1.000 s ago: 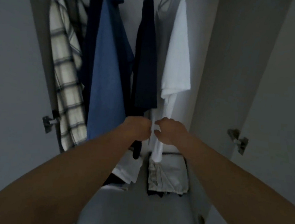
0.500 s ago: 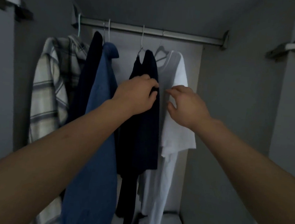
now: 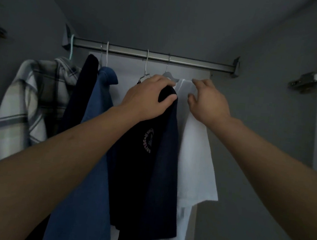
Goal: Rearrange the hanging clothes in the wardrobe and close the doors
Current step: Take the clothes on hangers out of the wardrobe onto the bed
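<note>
Head view looks up into the wardrobe (image 3: 258,128), with the rail (image 3: 187,60) running across the upper middle of the frame. My left hand (image 3: 148,98) sits at centre, fingers over the shoulder of the navy shirt (image 3: 149,167) and thumb curled under it, so I grip the cloth near the hanger top. The navy shirt hangs down the middle of the frame and shows a round pink print (image 3: 148,143) on its front. My right hand (image 3: 207,103) is just right of centre, fingers spread and loosely bent, resting against the shoulder of the white shirt (image 3: 196,161); I cannot tell whether the fingertips pinch the cloth or only touch it. The white shirt hangs just right of the navy one, their edges touching. A grey hanger (image 3: 169,75) shows above and between my hands, its hook on the rail. Left of centre hangs the blue shirt (image 3: 93,133), and beside it a dark garment (image 3: 79,97). The plaid shirt (image 3: 26,104) hangs at far left, on a pale green hook (image 3: 71,45). A hinge (image 3: 308,80) shows at upper right, on the open door's side. Both forearms reach in from the lower corners of the frame.
</note>
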